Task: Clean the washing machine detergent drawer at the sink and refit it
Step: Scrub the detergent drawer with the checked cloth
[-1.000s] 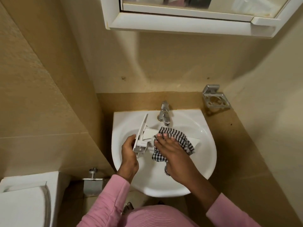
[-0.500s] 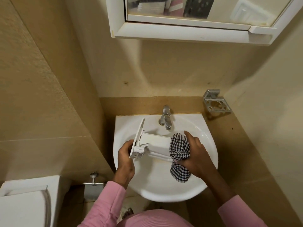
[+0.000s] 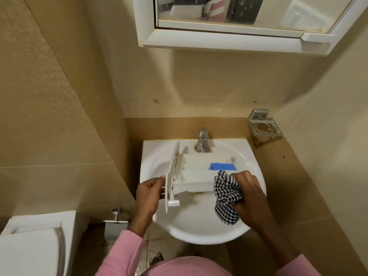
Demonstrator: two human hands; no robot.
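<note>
The white detergent drawer (image 3: 196, 172) is held over the white sink (image 3: 199, 228), its open compartments facing up and a blue insert (image 3: 222, 166) showing near its right end. My left hand (image 3: 148, 194) grips the drawer's front panel at the left. My right hand (image 3: 249, 194) holds a bunched black-and-white checked cloth (image 3: 227, 198) against the drawer's near right side. The cloth's tail hangs down into the basin.
A chrome tap (image 3: 202, 140) stands at the sink's back edge, just behind the drawer. A metal holder (image 3: 262, 126) is fixed to the wall at the right. A mirror cabinet (image 3: 235, 22) hangs overhead. A white toilet cistern (image 3: 33, 244) sits at lower left beside a wall fitting (image 3: 115, 224).
The drawer has turned so its compartments face up and the blue insert shows. My right hand with the cloth moved from the drawer's middle to its right end.
</note>
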